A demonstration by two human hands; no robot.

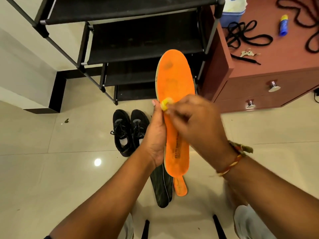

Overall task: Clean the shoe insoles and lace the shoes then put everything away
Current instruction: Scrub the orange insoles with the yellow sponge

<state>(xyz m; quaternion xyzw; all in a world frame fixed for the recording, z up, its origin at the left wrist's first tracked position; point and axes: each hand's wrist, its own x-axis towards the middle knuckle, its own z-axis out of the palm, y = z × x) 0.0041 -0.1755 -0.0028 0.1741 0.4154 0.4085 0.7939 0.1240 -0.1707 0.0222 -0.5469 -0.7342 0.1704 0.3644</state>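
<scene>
My left hand (155,135) grips an orange insole (175,78) by its left edge and holds it upright in front of me. My right hand (195,121) pinches a small yellow wad (166,105) and presses it on the insole's middle. On the floor below lie a second orange insole (180,187) and black insoles (161,188). A pair of black shoes (129,130) stands on the tiles to the left. Black laces (245,36) lie on the brown cabinet top.
A black shoe rack (138,40) stands straight ahead. The brown drawer cabinet (259,87) at right also carries a blue tube (284,25) and a blue-white container (232,12). A bit of debris (66,120) lies on the pale tiled floor.
</scene>
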